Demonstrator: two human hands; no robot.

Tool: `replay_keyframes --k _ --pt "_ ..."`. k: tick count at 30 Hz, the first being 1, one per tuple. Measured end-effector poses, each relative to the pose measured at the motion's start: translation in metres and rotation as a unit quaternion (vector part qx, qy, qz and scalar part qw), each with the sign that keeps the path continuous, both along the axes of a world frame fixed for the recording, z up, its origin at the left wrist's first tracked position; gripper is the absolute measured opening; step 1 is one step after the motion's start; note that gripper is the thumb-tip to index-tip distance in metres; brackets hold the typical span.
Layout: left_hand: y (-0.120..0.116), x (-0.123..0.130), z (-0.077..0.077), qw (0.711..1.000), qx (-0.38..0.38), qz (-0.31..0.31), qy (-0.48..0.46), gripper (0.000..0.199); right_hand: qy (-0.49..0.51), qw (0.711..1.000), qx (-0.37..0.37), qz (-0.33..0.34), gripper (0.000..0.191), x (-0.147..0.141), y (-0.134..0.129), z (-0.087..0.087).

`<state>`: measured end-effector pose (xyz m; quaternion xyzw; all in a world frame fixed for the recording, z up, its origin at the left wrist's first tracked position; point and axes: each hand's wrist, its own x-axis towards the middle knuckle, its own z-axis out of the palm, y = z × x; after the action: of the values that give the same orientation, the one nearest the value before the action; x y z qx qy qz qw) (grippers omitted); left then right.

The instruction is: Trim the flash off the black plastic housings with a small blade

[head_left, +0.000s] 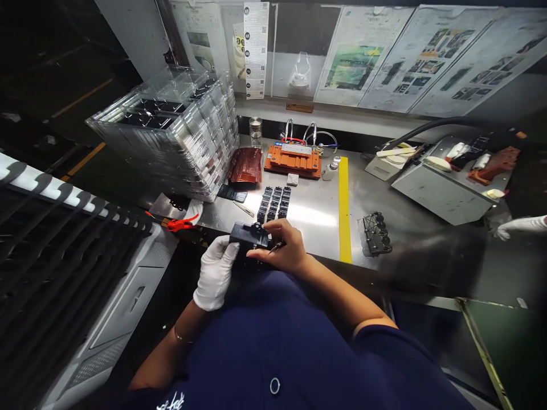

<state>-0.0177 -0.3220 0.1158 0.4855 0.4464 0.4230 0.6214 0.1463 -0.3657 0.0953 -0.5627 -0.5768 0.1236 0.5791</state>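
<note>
A dark, box-like black plastic part (244, 232) is held just off the table's front edge, between my two hands. My left hand (212, 274), in a white glove, is closed on its left end. My bare right hand (287, 246) pinches its right end with thumb and fingers. A thin dark stick-like tool (278, 246) shows across the right fingers; its kind cannot be made out. Just beyond the part, several small black plastic pieces (274, 203) lie in rows on the metal table (316, 219).
Stacked clear trays (188, 142) stand at left, near red-handled pliers (182, 224). An orange fixture (294, 159), brown bag (245, 165) and glass jar (255, 132) are behind. Right of the yellow tape (344, 210) lie a black moulded part (376, 233) and another person's gloved hand (519, 226).
</note>
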Motion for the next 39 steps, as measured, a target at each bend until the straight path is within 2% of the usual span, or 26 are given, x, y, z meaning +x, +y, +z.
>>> replay_keyframes --k 4,9,14,19,21,23,25,29,31,34,37,39 --pt "-0.003 0.0 0.0 1.0 -0.006 0.022 0.016 0.025 0.021 0.999 -0.024 -0.023 0.056 -0.005 -0.001 -0.001" --pt "-0.005 -0.003 -0.004 0.999 -0.004 0.035 0.008 0.026 0.008 0.999 -0.043 -0.005 0.052 -0.007 -0.001 0.006" --pt "-0.006 -0.006 -0.006 0.999 0.006 0.033 0.0 0.029 -0.017 0.999 -0.019 0.038 0.047 -0.009 -0.001 0.008" --pt "-0.001 0.001 -0.001 0.999 0.003 0.022 0.023 0.036 -0.031 0.999 0.002 0.022 0.051 -0.013 -0.003 0.001" --pt "0.004 0.004 0.003 1.0 -0.016 0.021 0.008 0.04 -0.038 0.997 0.002 0.06 0.055 -0.011 -0.005 0.0" --pt "0.008 0.003 0.008 0.999 -0.04 0.013 -0.008 0.045 -0.025 0.99 0.005 0.14 0.053 -0.006 -0.007 0.002" --pt "0.011 0.0 0.011 0.999 -0.04 -0.004 0.014 0.047 0.005 0.983 -0.007 0.182 0.044 0.002 -0.01 0.007" --pt "0.013 -0.006 0.016 0.993 -0.031 -0.09 0.073 0.044 0.012 0.988 -0.103 0.114 0.032 0.016 -0.015 0.018" --pt "0.013 -0.007 0.018 0.986 -0.048 -0.137 0.078 0.043 -0.005 0.984 -0.143 0.109 0.031 0.02 -0.017 0.019" --pt "0.012 -0.005 0.022 0.977 -0.056 -0.188 0.083 0.042 -0.028 0.977 -0.174 0.12 0.029 0.022 -0.019 0.017" --pt "0.012 -0.003 0.025 0.966 -0.062 -0.238 0.08 0.043 -0.049 0.974 -0.199 0.097 0.031 0.022 -0.02 0.017" --pt "0.012 -0.002 0.025 0.964 -0.062 -0.246 0.076 0.043 -0.048 0.974 -0.202 0.095 0.032 0.023 -0.02 0.018"
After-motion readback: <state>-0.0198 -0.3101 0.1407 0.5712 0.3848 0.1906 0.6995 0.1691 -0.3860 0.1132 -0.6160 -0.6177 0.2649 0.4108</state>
